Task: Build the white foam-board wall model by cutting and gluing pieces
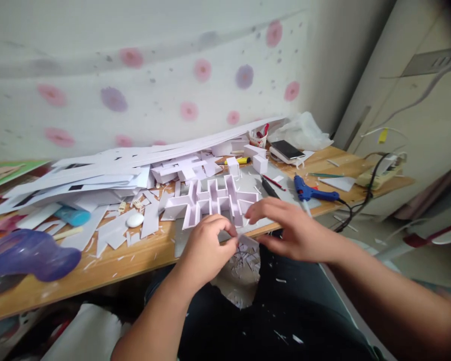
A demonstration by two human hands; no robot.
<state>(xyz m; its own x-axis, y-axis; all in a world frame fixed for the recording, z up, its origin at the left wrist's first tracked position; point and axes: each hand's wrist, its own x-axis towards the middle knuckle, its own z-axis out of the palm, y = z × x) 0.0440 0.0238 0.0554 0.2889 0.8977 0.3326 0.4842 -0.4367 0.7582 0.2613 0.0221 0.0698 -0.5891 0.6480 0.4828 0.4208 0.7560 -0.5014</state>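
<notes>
On the grey cutting mat [181, 239] stands a white foam-board model [211, 196] with several upright walls and narrow channels. My left hand [209, 246] is at the model's near side, thumb and forefinger pinched together. What lies in that pinch is too small to make out. Just right of those fingertips is a small pale piece of board [248, 241] at the table edge. My right hand [287, 226] hovers by the model's right end, its fingers apart and curved, with nothing visible in them.
A blue hot glue gun [313, 191] rests at the right, its cord running to a power strip [379, 170]. Foam-board sheets [108, 170] and offcuts [115, 228] cover the left and back. A purple plastic item [37, 253] lies at the left edge. Scraps [244, 258] lie below.
</notes>
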